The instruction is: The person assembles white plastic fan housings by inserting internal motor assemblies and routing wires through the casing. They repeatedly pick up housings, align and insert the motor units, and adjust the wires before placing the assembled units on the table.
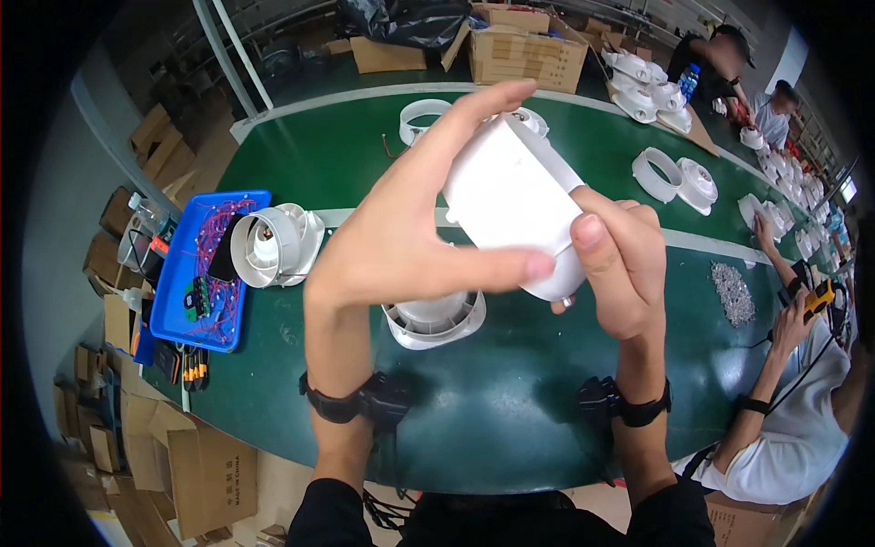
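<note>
Raised over the middle of the table is a white plastic cylindrical housing [515, 187], tilted, its smooth side toward me. My left hand [415, 214] spans it from the left, thumb across its lower side and fingers reaching over the top end. My right hand [624, 255] grips its lower right end, with the thumb bent against it. A small metal tip shows under that end, near the right fingers. Below my hands, a white fan-like housing [437, 319] stands on the table, partly covered by my left hand.
At left, a blue tray [162, 314] holds wires and green circuit boards, beside a white ring-and-base assembly [273, 246]. Further white rings [654, 175] and bases [697, 185] lie farther back. Small clear pieces [733, 294] are heaped at right, near a co-worker's arm [761, 383]. Cardboard boxes [529, 56] stand behind.
</note>
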The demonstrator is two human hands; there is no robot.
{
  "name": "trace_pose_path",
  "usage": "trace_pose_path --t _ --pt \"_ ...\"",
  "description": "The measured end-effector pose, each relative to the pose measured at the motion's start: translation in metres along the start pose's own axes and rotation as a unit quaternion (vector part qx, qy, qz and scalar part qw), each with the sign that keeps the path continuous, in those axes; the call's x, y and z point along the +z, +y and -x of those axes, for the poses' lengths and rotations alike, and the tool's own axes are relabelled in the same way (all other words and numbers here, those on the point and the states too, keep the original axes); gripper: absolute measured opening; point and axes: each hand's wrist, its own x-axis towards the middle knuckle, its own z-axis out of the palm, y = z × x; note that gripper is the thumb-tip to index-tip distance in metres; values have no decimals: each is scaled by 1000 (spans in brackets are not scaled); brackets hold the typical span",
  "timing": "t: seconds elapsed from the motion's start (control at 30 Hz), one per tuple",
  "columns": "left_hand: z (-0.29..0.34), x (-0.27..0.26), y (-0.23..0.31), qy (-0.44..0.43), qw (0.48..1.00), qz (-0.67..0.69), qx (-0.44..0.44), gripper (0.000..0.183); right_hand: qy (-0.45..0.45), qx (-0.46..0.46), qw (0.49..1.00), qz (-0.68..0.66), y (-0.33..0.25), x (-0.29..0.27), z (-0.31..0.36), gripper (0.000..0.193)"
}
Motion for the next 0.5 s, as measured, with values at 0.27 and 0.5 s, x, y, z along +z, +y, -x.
trace_pose_path --t 0.27,0.5 --pt "4 -5 1 -26 997 65 -40 120 -17 17 999 -26 0 -3 1 36" --pt "3 -6 -1 -67 998 -17 2 119 -35 -5 999 10 2 -7 1 33"
